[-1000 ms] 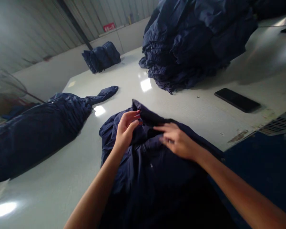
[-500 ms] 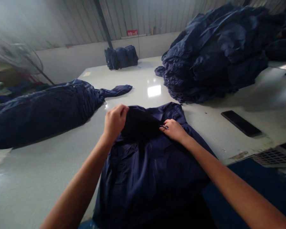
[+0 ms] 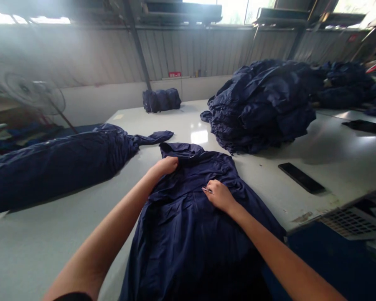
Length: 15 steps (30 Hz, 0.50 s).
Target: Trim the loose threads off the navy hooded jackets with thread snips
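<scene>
**Navy garment spread flat, hands working at its collar end**

A dark navy blue cloth garment [image 3: 188,225] lies spread on the glossy white counter [image 3: 50,246], its body running from the near edge toward the middle and its collar end pointing away from the camera. The left hand [image 3: 166,165] is closed on the cloth at the collar, fingers curled into a fold of it. The right hand [image 3: 218,195] rests on the cloth a little nearer, just below the collar, fingers bunched; something small and pale, perhaps metal, shows at its fingertips, but what it is cannot be told.

Judging from how things lie, the garment is already laid out and mostly flat, though wrinkles remain across the shoulders and the collar stands partly rumpled. The work at hand seems to be on the neck area, and it looks unfinished: both hands are on the cloth there.

To the left lies a long rolled bundle of dark navy cloth [image 3: 56,167], well apart from the garment. Beyond, to the right, rises a tall heap of dark navy garments [image 3: 263,104], and a smaller folded navy stack [image 3: 161,100] sits at the far edge. A flat black phone [image 3: 301,177] lies on the counter to the right of the garment.
</scene>
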Tool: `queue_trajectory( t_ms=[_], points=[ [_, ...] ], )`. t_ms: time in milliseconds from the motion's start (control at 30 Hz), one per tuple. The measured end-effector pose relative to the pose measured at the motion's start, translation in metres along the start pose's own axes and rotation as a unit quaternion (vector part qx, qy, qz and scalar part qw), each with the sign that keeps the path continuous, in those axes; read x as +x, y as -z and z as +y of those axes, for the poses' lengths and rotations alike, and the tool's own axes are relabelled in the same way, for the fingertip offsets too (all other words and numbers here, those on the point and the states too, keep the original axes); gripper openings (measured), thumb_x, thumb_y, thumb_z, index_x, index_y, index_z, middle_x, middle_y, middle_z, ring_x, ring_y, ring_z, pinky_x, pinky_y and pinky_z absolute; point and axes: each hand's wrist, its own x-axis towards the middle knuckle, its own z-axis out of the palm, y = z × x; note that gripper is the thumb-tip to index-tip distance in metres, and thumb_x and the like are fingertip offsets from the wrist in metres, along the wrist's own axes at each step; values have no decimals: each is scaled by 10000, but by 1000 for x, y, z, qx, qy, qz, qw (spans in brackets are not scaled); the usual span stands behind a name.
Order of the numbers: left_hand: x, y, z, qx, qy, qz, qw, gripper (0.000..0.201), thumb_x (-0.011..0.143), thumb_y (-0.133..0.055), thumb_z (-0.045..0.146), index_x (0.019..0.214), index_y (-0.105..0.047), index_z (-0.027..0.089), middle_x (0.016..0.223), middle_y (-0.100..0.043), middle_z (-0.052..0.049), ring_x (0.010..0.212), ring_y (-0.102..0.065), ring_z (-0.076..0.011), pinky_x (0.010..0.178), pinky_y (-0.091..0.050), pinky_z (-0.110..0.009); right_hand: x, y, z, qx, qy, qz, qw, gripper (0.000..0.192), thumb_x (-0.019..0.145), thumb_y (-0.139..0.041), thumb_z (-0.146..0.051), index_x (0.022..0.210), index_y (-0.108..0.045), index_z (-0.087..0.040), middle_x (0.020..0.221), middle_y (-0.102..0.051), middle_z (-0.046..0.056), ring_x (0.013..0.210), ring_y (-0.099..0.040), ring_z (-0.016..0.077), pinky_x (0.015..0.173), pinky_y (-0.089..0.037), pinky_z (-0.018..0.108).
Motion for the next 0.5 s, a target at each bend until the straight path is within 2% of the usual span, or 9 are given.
queue_trajectory(
  t_ms=[67,133,233,300,367,433,500],
  points=[
    [-1,-8,-4,10,4,-15,1000,395,1034,-682,392,1351,-644,159,1346,-667,-113,1138,-699,-259,965,-620,-467,4,-1,-2,0,1,0,1000,298,1018,-665,-224,724,-679,-177,932,-753,67,926,-698,192,870,-543,315],
    [-15,-23,-6,15,0,-43,999,382,1035,-681,391,1340,-649,162,1326,-677,-111,1117,-705,-251,947,-626,-458,6,-3,-2,7,-2,-1,1000,211,1036,-674,-282,867,-709,-161,1048,-753,64,973,-705,193,916,-571,369],
    [-55,-54,-4,19,-20,-91,995,346,1033,-688,390,1298,-666,169,1279,-696,-103,1073,-711,-232,917,-633,-439,3,-6,3,23,-17,-1,1000,201,1036,-695,-365,1060,-722,-167,1153,-740,71,1015,-712,207,937,-598,426],
    [-83,-64,-5,25,-24,-89,995,262,1049,-659,367,1213,-692,165,1191,-718,-89,1018,-712,-211,901,-624,-413,-3,-6,7,40,-28,7,999,200,1026,-708,-365,1035,-723,-165,1136,-744,72,1030,-712,213,951,-595,435],
    [-107,-54,-11,28,-18,-56,998,208,1085,-569,324,1109,-705,168,1089,-726,-81,977,-703,-206,898,-598,-388,-13,1,9,65,-41,28,997,250,1020,-694,-318,826,-695,-160,1055,-756,76,967,-714,199,925,-586,391],
    [-129,-26,-21,27,-10,-12,999,263,1107,-468,308,1082,-697,182,1068,-720,-90,989,-690,-219,917,-560,-377,-27,15,9,93,-62,60,992,402,1023,-635,-284,635,-598,-183,925,-754,75,845,-705,181,846,-571,332],
    [-156,8,-29,28,-2,12,1000,283,1102,-449,347,1106,-689,199,1082,-714,-91,994,-681,-237,911,-534,-379,-45,32,6,125,-90,95,984,447,1033,-575,-307,598,-574,-205,816,-740,64,768,-698,183,780,-557,310]
  ],
)
